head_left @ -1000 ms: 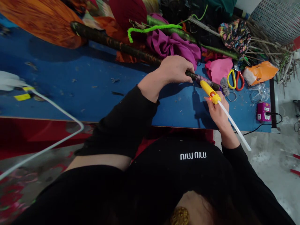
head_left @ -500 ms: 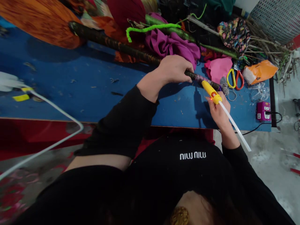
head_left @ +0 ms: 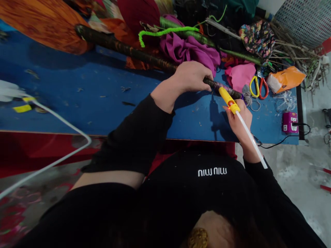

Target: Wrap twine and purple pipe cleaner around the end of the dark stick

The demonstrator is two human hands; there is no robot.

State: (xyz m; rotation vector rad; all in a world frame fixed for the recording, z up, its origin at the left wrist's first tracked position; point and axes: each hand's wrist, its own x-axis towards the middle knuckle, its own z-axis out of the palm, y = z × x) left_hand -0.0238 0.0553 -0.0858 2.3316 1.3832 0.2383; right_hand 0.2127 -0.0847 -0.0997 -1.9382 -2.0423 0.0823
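Two bare hands over a blue tabletop (head_left: 103, 110) here, both busy. The left hand (head_left: 192, 75) has its grip closed over a long dark stick (head_left: 144, 57), toward the stick's right end, where there's a purplish wrapped bit. The stick runs from the far left, beside some orange cloth (head_left: 51, 26), down to the right hand (head_left: 240, 119). That one's grip is wrapped around a yellow glue gun (head_left: 227, 98), small red light showing, long white glue stick (head_left: 252, 139) poking out the near end. Its tip is right at the wrapped part, can't tell if it's actually touching.

Only writing I can make out is on the black top (head_left: 168, 203): white letters, upside down from here, reading MIU MIU. The purple socket box (head_left: 289, 122) at the near right has white patches, too small to read. Same deal with the dark marks on the orange packet (head_left: 291, 79) farther back. Yellow tag (head_left: 22, 109) at the left, nothing legible.

Scissors (head_left: 263, 90) with one yellow and one red handle sit between that packet and some pink cloth (head_left: 240, 75).
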